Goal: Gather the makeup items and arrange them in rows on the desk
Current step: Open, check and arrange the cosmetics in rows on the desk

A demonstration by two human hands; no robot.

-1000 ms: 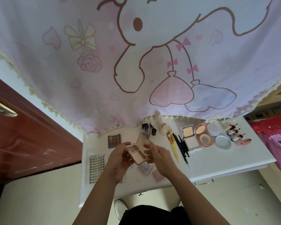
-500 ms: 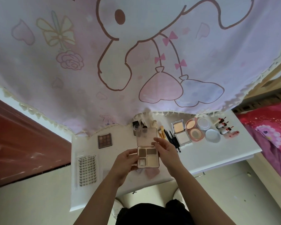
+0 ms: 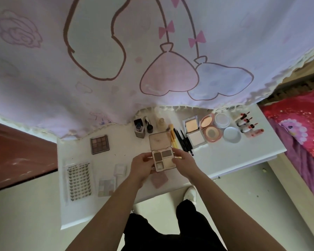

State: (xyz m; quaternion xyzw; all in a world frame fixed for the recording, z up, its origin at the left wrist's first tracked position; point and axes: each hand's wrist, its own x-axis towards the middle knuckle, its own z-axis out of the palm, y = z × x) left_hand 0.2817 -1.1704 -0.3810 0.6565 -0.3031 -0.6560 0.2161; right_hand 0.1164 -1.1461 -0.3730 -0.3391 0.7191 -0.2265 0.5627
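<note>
While both hands hold it above the middle of the white desk (image 3: 234, 160), the four-pan palette (image 3: 164, 160) stands open, its lid tipped toward the far edge. The left hand (image 3: 142, 165) grips its left side with curled fingers; the right hand (image 3: 184, 162) clasps its right side, thumb on top. Along the far edge lie bottles (image 3: 140, 128), brushes (image 3: 181, 140), a square powder compact (image 3: 194, 132), a round pink compact (image 3: 210, 130), and lipsticks (image 3: 246, 124) toward the far right corner. A dark eyeshadow palette (image 3: 99, 144) and a lash sheet (image 3: 79, 180) lie near the left edge.
</note>
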